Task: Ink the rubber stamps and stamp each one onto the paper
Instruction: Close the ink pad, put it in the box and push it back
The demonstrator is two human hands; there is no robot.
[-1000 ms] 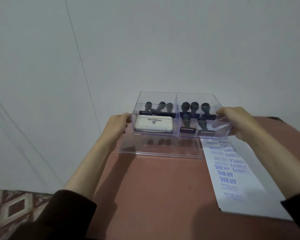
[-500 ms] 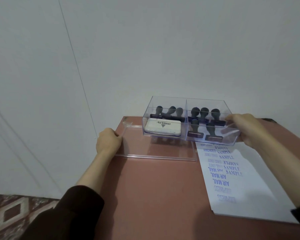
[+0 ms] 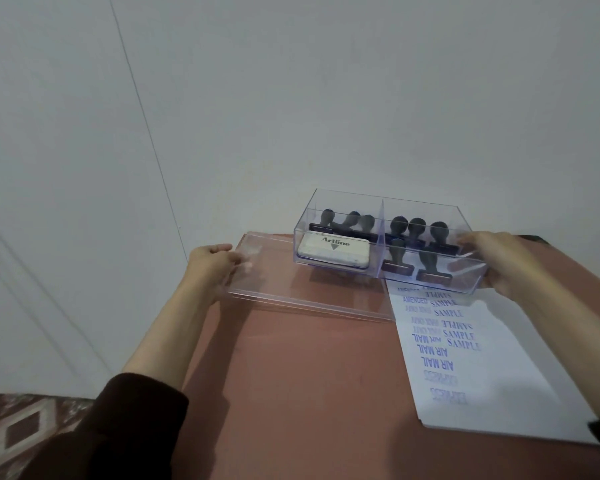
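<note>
A clear plastic box (image 3: 340, 206) with a middle divider hangs just above the far part of the table. Its left half holds a white Artline ink pad (image 3: 333, 251) and three black-handled stamps (image 3: 352, 221). Its right half holds several more stamps (image 3: 418, 230). My right hand (image 3: 499, 263) grips the box's right end. My left hand (image 3: 215, 265) grips the left end of the clear lid (image 3: 302, 292), which lies flat on the table. A white paper sheet (image 3: 482, 358) with several blue stamp prints lies at the right.
The reddish-brown table (image 3: 291, 393) stands against a pale wall (image 3: 291, 98). Its left edge drops to a patterned floor (image 3: 21, 431). The box's right end overlaps the paper's far edge.
The box has been lifted off the lid and carried to the right. My left hand let go of the box and now holds the lid's left end.
</note>
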